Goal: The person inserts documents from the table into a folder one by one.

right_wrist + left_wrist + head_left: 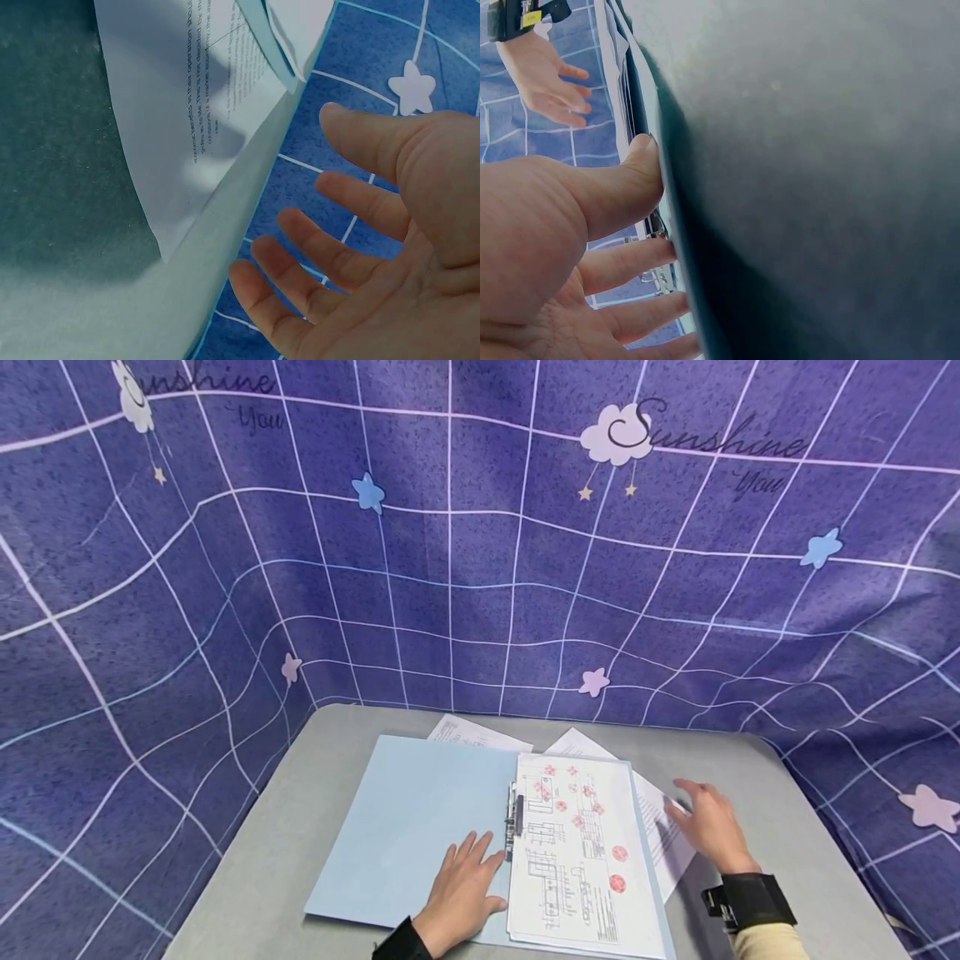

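A light blue folder lies spread out on the grey table, a metal clip along its middle. Its right side bears a stack of white sheets with line drawings and red round marks. My left hand rests with straight fingers on the folder's left cover, beside the clip; the left wrist view shows its thumb at the folder's edge. To the right, my right hand hovers with fingers loosely spread, near a printed sheet that sticks out from under the folder. It holds nothing.
Another printed sheet pokes out behind the folder's top edge, and a corner of paper shows beside it. The grey table has rounded back corners. A purple gridded cloth hangs behind and around it.
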Demonstrator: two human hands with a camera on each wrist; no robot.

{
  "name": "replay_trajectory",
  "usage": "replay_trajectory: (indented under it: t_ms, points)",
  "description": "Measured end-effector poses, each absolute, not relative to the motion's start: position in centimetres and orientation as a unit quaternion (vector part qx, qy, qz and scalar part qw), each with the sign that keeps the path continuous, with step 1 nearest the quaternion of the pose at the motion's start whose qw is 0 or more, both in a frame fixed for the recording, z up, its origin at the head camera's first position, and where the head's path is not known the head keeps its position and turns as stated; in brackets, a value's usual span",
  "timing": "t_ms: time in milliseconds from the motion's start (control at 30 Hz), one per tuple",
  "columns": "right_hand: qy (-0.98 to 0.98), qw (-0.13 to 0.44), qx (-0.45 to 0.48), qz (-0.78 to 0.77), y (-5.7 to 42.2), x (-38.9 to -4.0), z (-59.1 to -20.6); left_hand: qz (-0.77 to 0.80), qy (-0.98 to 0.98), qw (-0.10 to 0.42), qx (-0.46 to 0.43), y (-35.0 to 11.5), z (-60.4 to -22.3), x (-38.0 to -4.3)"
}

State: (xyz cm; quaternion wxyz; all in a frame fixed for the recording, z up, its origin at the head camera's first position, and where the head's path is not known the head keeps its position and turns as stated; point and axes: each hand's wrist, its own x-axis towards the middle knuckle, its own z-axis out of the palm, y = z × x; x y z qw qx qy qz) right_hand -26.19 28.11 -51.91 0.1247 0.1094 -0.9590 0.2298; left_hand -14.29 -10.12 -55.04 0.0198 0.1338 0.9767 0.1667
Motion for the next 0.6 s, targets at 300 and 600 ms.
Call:
replay_trajectory:
  t_ms: [300, 600]
  points:
    - [-0.963, 0.088, 0.124, 0.224, 27.2, -28.0, -52.8, 0.171, 0.977, 0.027, 0.129, -10.1, -55.1, -14.3]
    - [-0.971, 0.058, 0.111, 0.204, 26.3, -29.2, -53.8, 0.168, 0.977, 0.029, 0.128, -10.1, -55.0, -14.3]
